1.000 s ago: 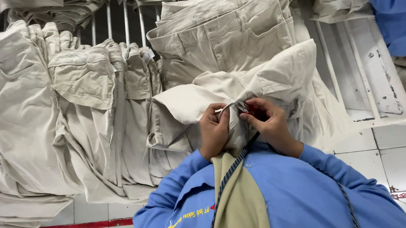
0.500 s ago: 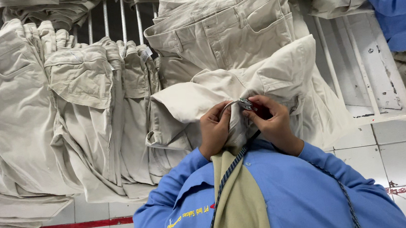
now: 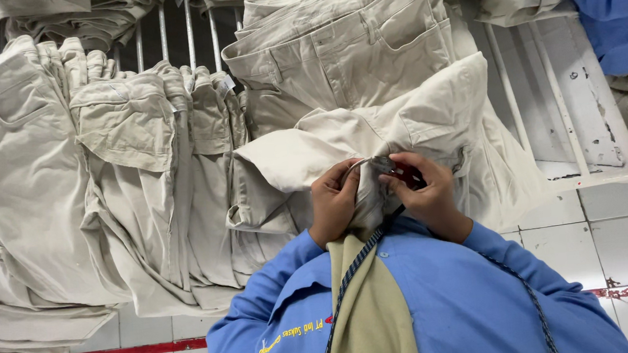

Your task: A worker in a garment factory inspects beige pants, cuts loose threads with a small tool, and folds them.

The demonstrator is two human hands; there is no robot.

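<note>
My left hand (image 3: 334, 201) pinches a fold of a beige pair of trousers (image 3: 401, 126) held close against my chest. My right hand (image 3: 429, 196) is pressed to the same fold from the right. It holds a small metal tool with a dark red part (image 3: 398, 170) at the cloth. The fingers of both hands are curled and nearly touch. The fabric between them is bunched, so the exact spot under the tool is hidden. My blue sleeves and an olive cloth (image 3: 368, 302) with a dark cord fill the bottom of the view.
Several folded beige trousers (image 3: 128, 163) hang over a white metal rack (image 3: 560, 107) to the left and behind. More stacks (image 3: 346, 35) lie above. Another person's blue sleeve (image 3: 619, 1) is at the top right. White floor tiles with a red line (image 3: 139, 351) lie below.
Both hands stay on the same fold. The right hand's fingers and the tool have shifted slightly along the cloth. The view has barely moved.
</note>
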